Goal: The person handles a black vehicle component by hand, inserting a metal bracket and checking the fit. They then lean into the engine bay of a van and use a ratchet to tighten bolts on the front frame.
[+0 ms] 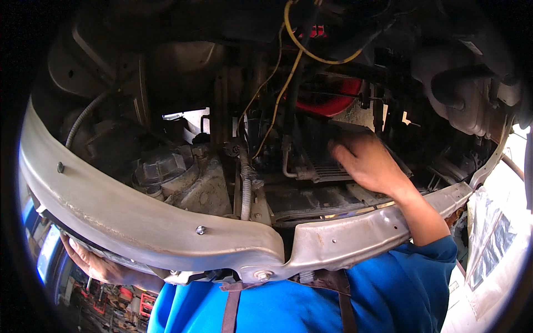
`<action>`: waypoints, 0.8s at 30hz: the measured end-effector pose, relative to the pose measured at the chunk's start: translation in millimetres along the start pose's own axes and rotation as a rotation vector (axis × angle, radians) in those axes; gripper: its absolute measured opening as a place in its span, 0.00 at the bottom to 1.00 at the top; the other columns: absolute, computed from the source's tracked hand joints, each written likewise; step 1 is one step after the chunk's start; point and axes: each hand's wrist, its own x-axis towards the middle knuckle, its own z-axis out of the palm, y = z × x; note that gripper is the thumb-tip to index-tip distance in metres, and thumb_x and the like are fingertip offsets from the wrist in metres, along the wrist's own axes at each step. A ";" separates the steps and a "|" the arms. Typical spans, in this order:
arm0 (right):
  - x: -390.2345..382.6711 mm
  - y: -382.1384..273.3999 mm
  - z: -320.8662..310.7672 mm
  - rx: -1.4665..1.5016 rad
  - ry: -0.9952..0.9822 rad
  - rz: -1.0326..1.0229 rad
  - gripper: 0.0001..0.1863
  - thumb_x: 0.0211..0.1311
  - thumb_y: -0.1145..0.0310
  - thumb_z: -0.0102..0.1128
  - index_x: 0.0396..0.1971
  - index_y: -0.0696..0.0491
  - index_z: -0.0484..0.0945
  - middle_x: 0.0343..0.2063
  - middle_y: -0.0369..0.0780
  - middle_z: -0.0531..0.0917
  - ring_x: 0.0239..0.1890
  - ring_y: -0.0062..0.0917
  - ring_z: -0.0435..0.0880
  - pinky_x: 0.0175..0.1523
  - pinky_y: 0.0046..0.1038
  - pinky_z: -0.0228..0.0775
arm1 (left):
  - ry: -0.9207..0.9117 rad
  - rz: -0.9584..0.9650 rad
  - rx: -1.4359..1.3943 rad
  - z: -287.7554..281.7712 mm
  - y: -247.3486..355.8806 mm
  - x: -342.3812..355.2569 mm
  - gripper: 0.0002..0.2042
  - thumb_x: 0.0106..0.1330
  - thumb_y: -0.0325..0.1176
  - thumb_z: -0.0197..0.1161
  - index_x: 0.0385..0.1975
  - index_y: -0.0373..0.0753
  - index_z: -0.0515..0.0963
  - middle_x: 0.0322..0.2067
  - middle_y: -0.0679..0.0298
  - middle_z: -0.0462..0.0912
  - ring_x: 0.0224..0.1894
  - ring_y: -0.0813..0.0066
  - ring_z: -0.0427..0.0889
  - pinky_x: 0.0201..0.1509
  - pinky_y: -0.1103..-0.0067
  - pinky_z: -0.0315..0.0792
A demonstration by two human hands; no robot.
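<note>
My right hand point(367, 161) reaches over the front panel into the vehicle's front bay, palm down. It is above a finned metal cooler point(327, 173) with a bent pipe at its left end. Its thumb points inward; the other fingers fade into shadow beside a dark part, so I cannot make out whether they grip it. Down at the far left, my left hand point(91, 265) is outside the bay, below the beige body panel point(139, 213). Its fingers stretch out against the glossy edge of a part under the panel, most of which is hidden.
Yellow wires point(282, 91) hang down through the middle of the bay. A ribbed conduit point(245, 186) runs down to the panel, where a bolt point(200, 230) sticks up. A red round part point(333, 100) lies deeper in. Plastic sheeting point(491, 238) is at the right.
</note>
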 end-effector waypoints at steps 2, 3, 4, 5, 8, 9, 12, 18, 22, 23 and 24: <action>-2.7 4.6 0.1 0.001 0.024 -0.001 0.21 0.66 0.58 0.51 0.23 0.62 0.77 0.26 0.57 0.79 0.33 0.56 0.78 0.40 0.51 0.71 | -0.015 0.058 0.024 2.9 0.5 4.7 0.22 0.74 0.42 0.47 0.57 0.33 0.74 0.58 0.48 0.73 0.54 0.54 0.81 0.53 0.65 0.80; -4.1 4.9 3.6 0.002 0.026 -0.005 0.21 0.66 0.58 0.51 0.23 0.62 0.77 0.25 0.57 0.79 0.33 0.56 0.78 0.40 0.50 0.71 | -0.052 0.178 0.101 -0.4 -15.4 6.5 0.25 0.74 0.46 0.43 0.60 0.34 0.71 0.60 0.49 0.72 0.55 0.59 0.80 0.57 0.65 0.77; -5.1 5.2 5.3 0.003 0.028 -0.010 0.21 0.66 0.58 0.51 0.22 0.62 0.77 0.25 0.57 0.79 0.33 0.56 0.78 0.40 0.50 0.71 | -0.087 0.297 0.179 -2.8 -28.9 8.6 0.28 0.74 0.49 0.38 0.63 0.35 0.69 0.61 0.51 0.71 0.57 0.63 0.78 0.62 0.64 0.75; -3.5 4.5 2.3 0.012 0.014 -0.010 0.21 0.66 0.59 0.51 0.22 0.62 0.77 0.25 0.57 0.79 0.33 0.56 0.79 0.40 0.50 0.71 | -0.093 0.343 0.193 -6.2 -33.3 9.1 0.27 0.74 0.49 0.39 0.62 0.35 0.70 0.61 0.51 0.71 0.56 0.63 0.79 0.62 0.64 0.75; -1.6 1.7 -3.4 0.008 -0.002 -0.001 0.21 0.65 0.59 0.51 0.22 0.62 0.77 0.25 0.57 0.79 0.33 0.55 0.79 0.39 0.50 0.70 | -0.085 0.328 0.146 -8.7 -30.1 9.8 0.23 0.74 0.44 0.44 0.60 0.35 0.71 0.59 0.48 0.72 0.54 0.59 0.81 0.57 0.64 0.78; -2.2 -0.5 -1.2 -0.015 0.008 0.005 0.21 0.65 0.59 0.51 0.22 0.62 0.77 0.25 0.57 0.79 0.33 0.55 0.79 0.39 0.50 0.70 | -0.059 0.221 0.077 -7.0 -24.5 6.3 0.20 0.74 0.40 0.48 0.59 0.35 0.73 0.58 0.45 0.72 0.53 0.55 0.81 0.52 0.65 0.80; -0.3 -5.5 -2.8 -0.057 -0.025 -0.004 0.21 0.66 0.59 0.51 0.21 0.62 0.77 0.24 0.57 0.79 0.33 0.55 0.79 0.39 0.50 0.70 | -0.030 0.008 0.043 -3.5 -1.6 -0.3 0.21 0.74 0.40 0.47 0.61 0.36 0.71 0.57 0.48 0.74 0.52 0.59 0.81 0.56 0.66 0.79; -3.2 -1.9 -7.6 -0.066 -0.092 0.030 0.22 0.67 0.56 0.51 0.25 0.60 0.79 0.27 0.55 0.81 0.34 0.53 0.80 0.41 0.49 0.71 | -0.020 -0.130 -0.096 2.3 -9.7 2.6 0.21 0.77 0.44 0.42 0.62 0.44 0.72 0.62 0.54 0.69 0.57 0.63 0.78 0.57 0.68 0.80; -7.8 -2.1 -34.6 -0.086 -0.235 0.037 0.19 0.68 0.56 0.54 0.36 0.59 0.82 0.31 0.52 0.83 0.36 0.46 0.82 0.43 0.37 0.75 | -0.020 -0.325 -0.250 4.8 9.1 9.0 0.22 0.76 0.43 0.42 0.64 0.40 0.68 0.59 0.51 0.73 0.55 0.60 0.80 0.57 0.66 0.79; -9.8 2.5 -40.7 -0.086 -0.181 -0.066 0.18 0.68 0.56 0.55 0.42 0.57 0.82 0.34 0.48 0.85 0.38 0.40 0.85 0.46 0.34 0.76 | -0.015 -0.324 -0.244 2.4 6.2 8.5 0.22 0.76 0.43 0.42 0.64 0.40 0.68 0.59 0.51 0.73 0.55 0.60 0.80 0.57 0.66 0.79; -15.7 -0.6 -54.5 -0.007 -0.175 -0.045 0.20 0.69 0.56 0.52 0.43 0.58 0.82 0.36 0.51 0.84 0.38 0.45 0.84 0.45 0.38 0.76 | -0.031 -0.228 -0.154 -0.9 0.6 6.9 0.23 0.76 0.43 0.42 0.64 0.37 0.66 0.59 0.49 0.74 0.55 0.58 0.80 0.56 0.64 0.79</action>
